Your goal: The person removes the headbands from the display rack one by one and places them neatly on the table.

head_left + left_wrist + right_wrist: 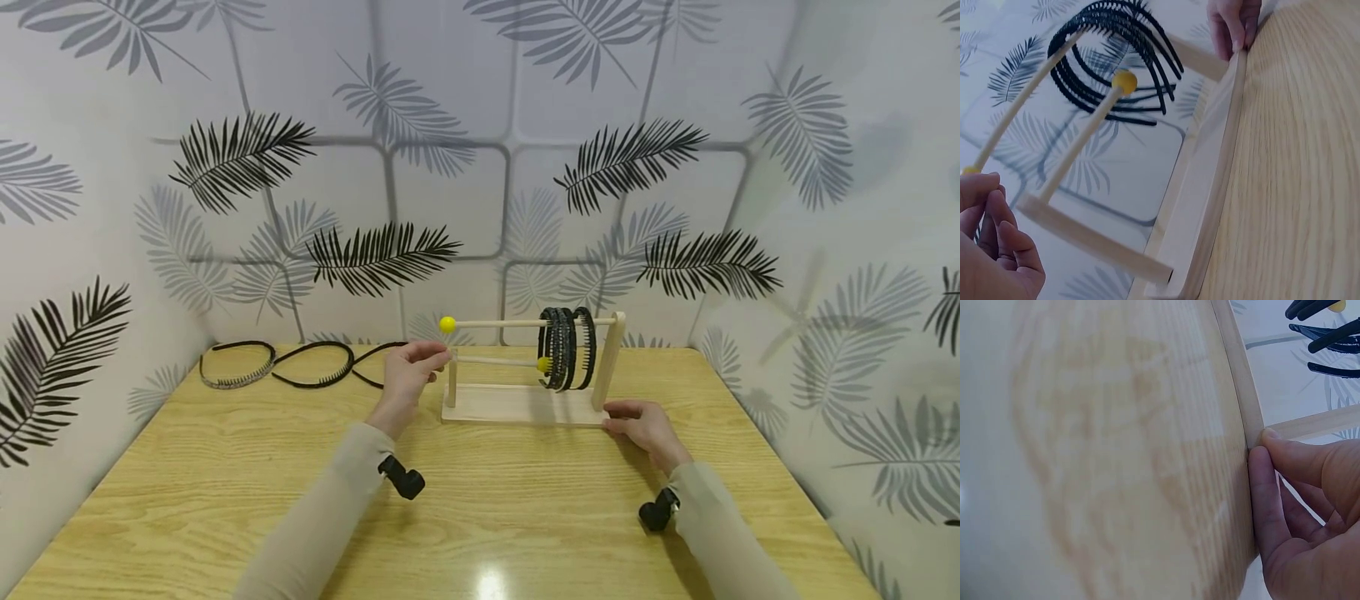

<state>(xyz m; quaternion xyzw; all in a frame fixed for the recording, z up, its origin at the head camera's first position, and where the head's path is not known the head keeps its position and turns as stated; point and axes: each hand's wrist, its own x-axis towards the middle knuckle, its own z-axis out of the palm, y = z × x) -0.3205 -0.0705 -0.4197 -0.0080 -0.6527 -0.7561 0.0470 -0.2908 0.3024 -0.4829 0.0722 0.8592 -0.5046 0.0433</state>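
Note:
A wooden rack (517, 406) stands on the table, with two rods tipped by yellow balls. Several black headbands (558, 350) hang from its upper rod near the right post. At the base's right front corner, my right hand (642, 427) pinches the wood between thumb and fingers, as the right wrist view shows closely. My left hand (408, 375) is beside the short left post (452, 387), thumb and forefinger brought together below the upper rod's yellow ball (447, 324). Whether those fingertips hold anything is unclear. Behind this hand lies a black headband (365, 375), partly hidden.
Two more headbands lie in a row at the table's back left: one with a patterned band (238, 384) and a plain black one (313, 385). A leaf-patterned wall covering (480, 208) rises behind the wooden table (510, 500).

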